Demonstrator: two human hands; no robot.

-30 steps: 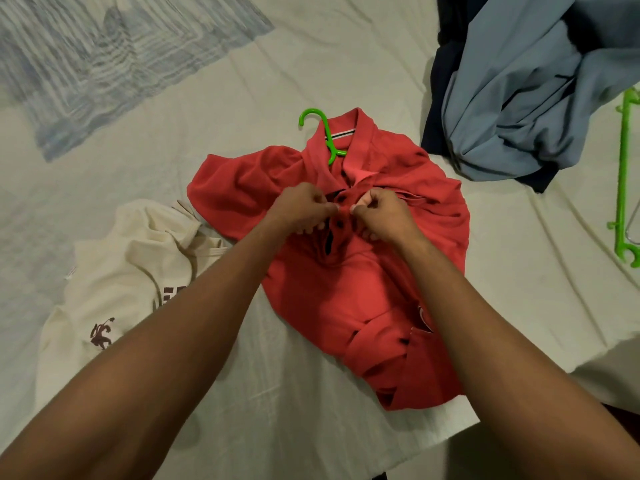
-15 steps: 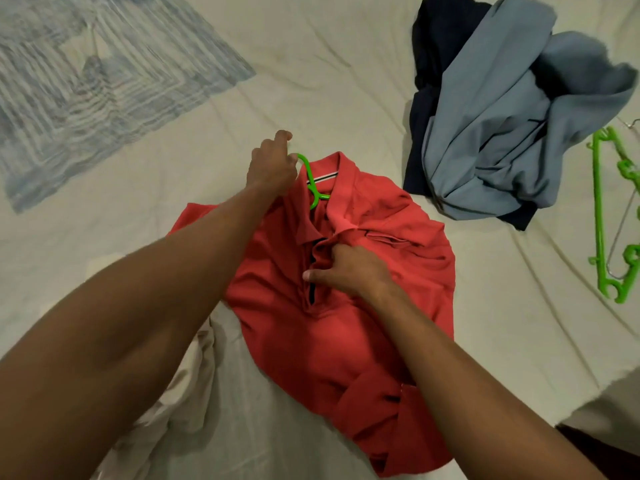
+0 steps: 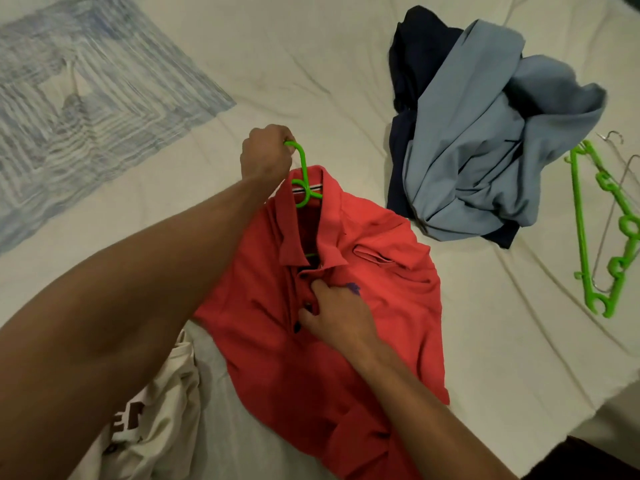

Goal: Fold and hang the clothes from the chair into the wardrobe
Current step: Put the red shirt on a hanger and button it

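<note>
Left hand: fingers curled round the hook of the bright green plastic hanger.
Right hand: pinching the button placket.
Red cotton polo shirt: on the cream bedsheet, hanger inside.
Handling: soft, light, floppy (likely slides off); lift by hook, steady the collar.

Lighting: dim, warm, diffuse; soft shadows are cast on the bed. Slight blur and wide-angle edge bending are noted.

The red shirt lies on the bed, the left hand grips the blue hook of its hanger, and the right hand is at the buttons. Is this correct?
Not quite: the head view shows the hook is green, not blue. The left hand does grip it, and the right hand is at the buttons of the red shirt.
</note>
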